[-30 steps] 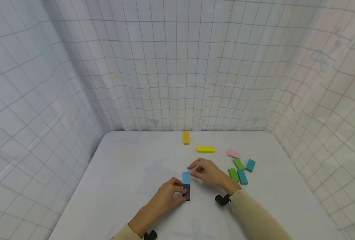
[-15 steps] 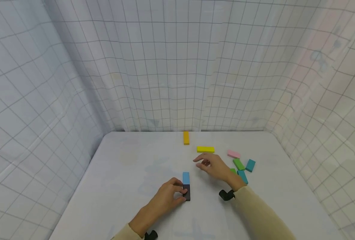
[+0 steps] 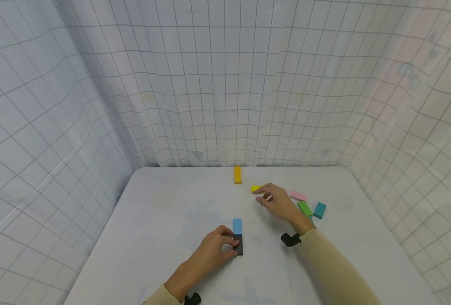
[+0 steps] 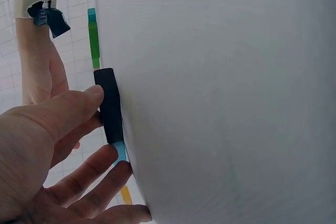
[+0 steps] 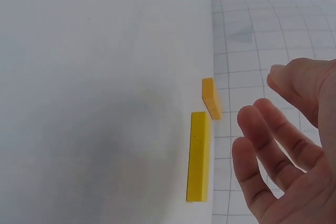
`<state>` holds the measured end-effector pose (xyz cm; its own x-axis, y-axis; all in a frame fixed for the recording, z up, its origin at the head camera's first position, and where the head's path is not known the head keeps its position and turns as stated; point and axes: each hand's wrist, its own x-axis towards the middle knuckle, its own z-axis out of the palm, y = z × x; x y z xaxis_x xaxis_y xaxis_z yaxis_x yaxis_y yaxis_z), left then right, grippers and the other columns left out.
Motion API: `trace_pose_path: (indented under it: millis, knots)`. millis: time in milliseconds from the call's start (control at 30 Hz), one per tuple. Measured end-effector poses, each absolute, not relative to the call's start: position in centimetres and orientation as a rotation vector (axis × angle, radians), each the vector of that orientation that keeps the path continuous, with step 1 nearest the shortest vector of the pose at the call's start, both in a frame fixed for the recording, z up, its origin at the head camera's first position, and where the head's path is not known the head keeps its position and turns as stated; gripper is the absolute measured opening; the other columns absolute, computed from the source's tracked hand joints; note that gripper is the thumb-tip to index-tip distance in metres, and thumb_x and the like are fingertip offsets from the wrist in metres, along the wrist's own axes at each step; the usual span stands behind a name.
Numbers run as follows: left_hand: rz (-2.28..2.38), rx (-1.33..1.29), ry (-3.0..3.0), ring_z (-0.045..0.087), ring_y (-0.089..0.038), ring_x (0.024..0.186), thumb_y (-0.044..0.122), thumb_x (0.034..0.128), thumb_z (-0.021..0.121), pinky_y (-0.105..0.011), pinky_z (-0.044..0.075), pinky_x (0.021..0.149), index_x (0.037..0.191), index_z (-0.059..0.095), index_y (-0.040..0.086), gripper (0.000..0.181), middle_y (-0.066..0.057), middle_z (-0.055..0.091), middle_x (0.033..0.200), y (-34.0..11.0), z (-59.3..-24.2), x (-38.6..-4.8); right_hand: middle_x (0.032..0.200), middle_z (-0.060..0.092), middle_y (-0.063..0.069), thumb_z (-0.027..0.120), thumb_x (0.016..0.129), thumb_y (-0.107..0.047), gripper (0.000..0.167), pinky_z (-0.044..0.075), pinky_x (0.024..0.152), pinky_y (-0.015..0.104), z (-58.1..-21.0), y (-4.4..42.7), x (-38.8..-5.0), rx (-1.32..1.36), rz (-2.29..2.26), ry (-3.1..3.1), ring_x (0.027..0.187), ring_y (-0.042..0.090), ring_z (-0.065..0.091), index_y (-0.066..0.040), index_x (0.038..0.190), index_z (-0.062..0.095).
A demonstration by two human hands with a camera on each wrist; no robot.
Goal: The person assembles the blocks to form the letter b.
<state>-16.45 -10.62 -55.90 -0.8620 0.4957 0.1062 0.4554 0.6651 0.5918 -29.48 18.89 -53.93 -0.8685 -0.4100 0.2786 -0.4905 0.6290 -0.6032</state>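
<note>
The black block [image 3: 240, 247] lies on the white table [image 3: 164, 212] touching the light blue block [image 3: 237, 226], pinched by the left hand [image 3: 212, 248], while the right hand [image 3: 277, 202], thumb and fingertips [image 5: 254, 116] apart, hovers near the yellow block [image 5: 197, 156], the orange block [image 3: 238, 174] lying beyond

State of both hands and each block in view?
left hand: apparently holding black block
right hand: raised, relaxed, empty
black block: at left fingertips
light blue block: in line just beyond black
yellow block: untouched
orange block: untouched
pink block: untouched
green block: untouched
right teal block: untouched
other teal block: mostly hidden
</note>
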Motion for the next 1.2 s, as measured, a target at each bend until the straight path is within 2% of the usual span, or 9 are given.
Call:
trace_pose_path:
  millis: [400,700,1000,1200]
  knots:
    - [1.0,0.8,2.796,0.078,-0.034,0.128,0.017,0.0982,0.096,-0.052,0.068,0.108,0.12,0.092,0.007,0.024,-0.011,0.074,0.141,-10.6,-55.6,-16.3,0.142,0.074,0.019,0.081,0.11,-0.01,0.029,0.069,0.095,0.044,-54.1,19.6,-31.0,0.584,1.039,-2.774,0.112,0.029,0.075,-0.009,0.139,0.082]
    - [0.993,0.824,2.82,0.078,-0.034,0.127,0.015,0.0972,0.097,-0.05,0.069,0.107,0.119,0.092,0.006,0.024,-0.012,0.074,0.141,-10.6,-55.6,-16.2,0.155,0.064,0.023,0.079,0.112,-0.018,0.038,0.062,0.113,0.056,-54.5,19.4,-32.0,0.446,1.053,-2.883,0.124,0.037,0.066,-0.011,0.15,0.077]
    - [1.008,0.838,2.809,0.077,-0.037,0.132,0.015,0.0976,0.096,-0.051,0.069,0.106,0.119,0.092,0.006,0.023,-0.015,0.073,0.144,-10.8,-55.7,-16.1,0.161,0.057,0.029,0.078,0.112,-0.017,0.045,0.052,0.129,0.068,-55.2,19.2,-32.6,0.4,1.028,-2.938,0.148,0.048,0.058,-0.008,0.157,0.072]
    - [0.997,0.843,2.812,0.078,-0.036,0.133,0.015,0.0969,0.097,-0.051,0.069,0.108,0.117,0.092,0.007,0.022,-0.014,0.074,0.145,-10.9,-55.7,-16.1,0.158,0.058,0.029,0.078,0.112,-0.017,0.046,0.052,0.13,0.068,-55.5,19.0,-32.7,0.408,0.987,-2.953,0.145,0.048,0.062,-0.007,0.157,0.071]
